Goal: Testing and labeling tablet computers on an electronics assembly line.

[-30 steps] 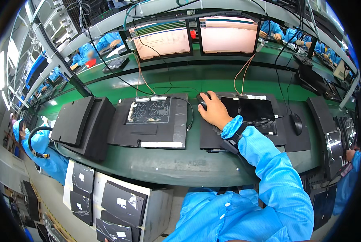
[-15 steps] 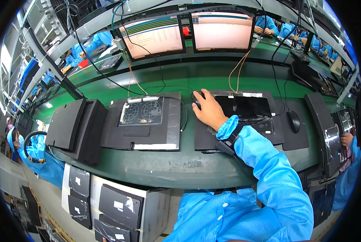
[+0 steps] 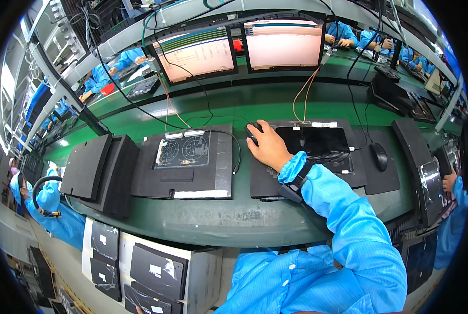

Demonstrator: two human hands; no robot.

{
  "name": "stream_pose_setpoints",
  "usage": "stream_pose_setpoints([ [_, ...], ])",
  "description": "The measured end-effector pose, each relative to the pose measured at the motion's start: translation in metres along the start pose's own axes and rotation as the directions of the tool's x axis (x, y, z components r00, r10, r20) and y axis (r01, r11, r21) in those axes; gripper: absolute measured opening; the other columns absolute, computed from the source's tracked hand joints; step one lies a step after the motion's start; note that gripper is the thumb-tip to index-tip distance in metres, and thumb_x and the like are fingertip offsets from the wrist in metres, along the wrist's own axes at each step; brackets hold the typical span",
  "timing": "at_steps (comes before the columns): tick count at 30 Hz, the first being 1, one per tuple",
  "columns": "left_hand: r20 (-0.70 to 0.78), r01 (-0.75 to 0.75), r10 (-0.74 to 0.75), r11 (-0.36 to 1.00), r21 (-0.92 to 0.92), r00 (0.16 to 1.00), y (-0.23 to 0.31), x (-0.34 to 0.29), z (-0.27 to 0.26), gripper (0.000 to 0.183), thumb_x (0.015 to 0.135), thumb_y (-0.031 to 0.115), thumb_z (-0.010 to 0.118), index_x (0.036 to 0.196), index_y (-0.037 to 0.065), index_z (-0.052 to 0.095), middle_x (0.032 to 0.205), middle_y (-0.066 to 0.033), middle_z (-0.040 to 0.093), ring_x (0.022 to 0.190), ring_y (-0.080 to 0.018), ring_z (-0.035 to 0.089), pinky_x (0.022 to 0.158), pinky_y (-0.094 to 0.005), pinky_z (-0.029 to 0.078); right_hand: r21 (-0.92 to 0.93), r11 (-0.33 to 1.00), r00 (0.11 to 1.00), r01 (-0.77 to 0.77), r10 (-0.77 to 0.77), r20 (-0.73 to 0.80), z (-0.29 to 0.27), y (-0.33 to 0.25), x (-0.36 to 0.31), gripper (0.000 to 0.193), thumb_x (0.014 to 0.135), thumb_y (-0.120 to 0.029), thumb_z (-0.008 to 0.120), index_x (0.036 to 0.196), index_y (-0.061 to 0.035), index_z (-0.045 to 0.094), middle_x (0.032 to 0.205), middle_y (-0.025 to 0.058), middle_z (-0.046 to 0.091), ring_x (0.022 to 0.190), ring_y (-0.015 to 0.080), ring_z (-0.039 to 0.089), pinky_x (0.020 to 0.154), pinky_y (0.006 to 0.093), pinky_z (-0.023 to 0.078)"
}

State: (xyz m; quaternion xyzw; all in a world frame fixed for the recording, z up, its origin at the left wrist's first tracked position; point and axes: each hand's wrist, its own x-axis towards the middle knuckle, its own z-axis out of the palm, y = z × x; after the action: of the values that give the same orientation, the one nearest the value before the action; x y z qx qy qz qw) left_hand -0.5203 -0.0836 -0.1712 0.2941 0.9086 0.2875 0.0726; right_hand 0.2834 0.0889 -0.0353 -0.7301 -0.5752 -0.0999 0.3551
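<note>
My right hand (image 3: 270, 146) is closed over a black computer mouse (image 3: 251, 139), with the thumb on its left side and the fingers across its top. The mouse lies near the far left corner of a dark mat (image 3: 262, 187). A glossy black screen panel (image 3: 312, 142) rests on that mat, close to my wrist. Left of it, a clear sheet with two round target patterns (image 3: 182, 149) sits on another dark board (image 3: 219, 172). A sliver of skin shows at the lower edge by the black panels; it may be my left hand, but its fingers are hidden.
Two lit monitors (image 3: 196, 54) stand at the back. A second mouse (image 3: 379, 156) lies right of the screen panel. Black foam blocks (image 3: 120, 178) stand at left, and a cart (image 3: 205, 272) carries several black panels (image 3: 158, 268). Cables hang overhead; co-workers sit around.
The view has shifted slightly, so the bench items and monitors sit a little differently in the picture. My right hand remains on the mouse.
</note>
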Motion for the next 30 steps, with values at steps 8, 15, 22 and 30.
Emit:
stream_pose_setpoints([
  [8, -0.150, -0.390, 0.382, 0.920, -0.025, 0.912, 0.082, -0.012, 0.002, 0.045, 0.092, 0.027, 0.080, 0.114, -0.012, 0.072, 0.104, -0.0224, 0.076, 0.089, -0.0290, 0.069, 0.087, -0.0393, 0.056, -0.013, 1.000, 0.999, 0.023, -0.024, -0.047, 0.000, 0.005, 0.001, 0.040, 0.093, -0.023, 0.067, 0.128, -0.0042, 0.065, 0.131, 0.0262, 0.057, 0.112, 0.0425, 0.064, 0.095, 0.0482, 0.055],
  [15, 0.036, -0.560, 0.740, 0.539, -0.629, 0.671, 0.278, -0.173, 0.049, 0.037, 0.099, 0.002, 0.063, 0.136, 0.000, 0.058, 0.144, -0.0150, 0.057, 0.126, -0.0245, 0.058, 0.103, -0.0370, 0.050, -0.014, 1.000, 0.999, 0.028, -0.028, -0.028, 0.005, 0.011, 0.001, 0.043, 0.093, -0.025, 0.067, 0.131, -0.0056, 0.064, 0.134, 0.0287, 0.055, 0.115, 0.0438, 0.063, 0.097, 0.0486, 0.055],
  [22, 0.163, -0.415, 0.984, 0.179, -0.892, 0.074, 0.386, -0.355, 0.104, 0.022, 0.093, 0.001, 0.071, 0.114, 0.000, 0.069, 0.125, -0.0155, 0.066, 0.105, -0.0246, 0.068, 0.091, -0.0343, 0.056, -0.109, 0.988, 0.926, 0.106, -0.138, -0.350, -0.028, 0.006, 0.000, 0.055, 0.087, -0.027, 0.072, 0.135, -0.0022, 0.059, 0.138, 0.0274, 0.053, 0.119, 0.0433, 0.059, 0.101, 0.0507, 0.049],
  [30, 0.315, -0.297, 0.942, 0.270, -0.916, -0.114, 0.399, -0.419, 0.142, 0.008, 0.098, 0.005, 0.070, 0.101, -0.001, 0.072, 0.089, -0.0058, 0.069, 0.074, -0.0115, 0.063, 0.065, -0.0249, 0.049, -0.182, 0.970, 0.915, 0.164, -0.218, -0.340, -0.209, 0.076, -0.078, 0.042, 0.078, -0.020, 0.075, 0.115, -0.0039, 0.067, 0.111, 0.0164, 0.067, 0.104, 0.0352, 0.065, 0.094, 0.0473, 0.050],
])
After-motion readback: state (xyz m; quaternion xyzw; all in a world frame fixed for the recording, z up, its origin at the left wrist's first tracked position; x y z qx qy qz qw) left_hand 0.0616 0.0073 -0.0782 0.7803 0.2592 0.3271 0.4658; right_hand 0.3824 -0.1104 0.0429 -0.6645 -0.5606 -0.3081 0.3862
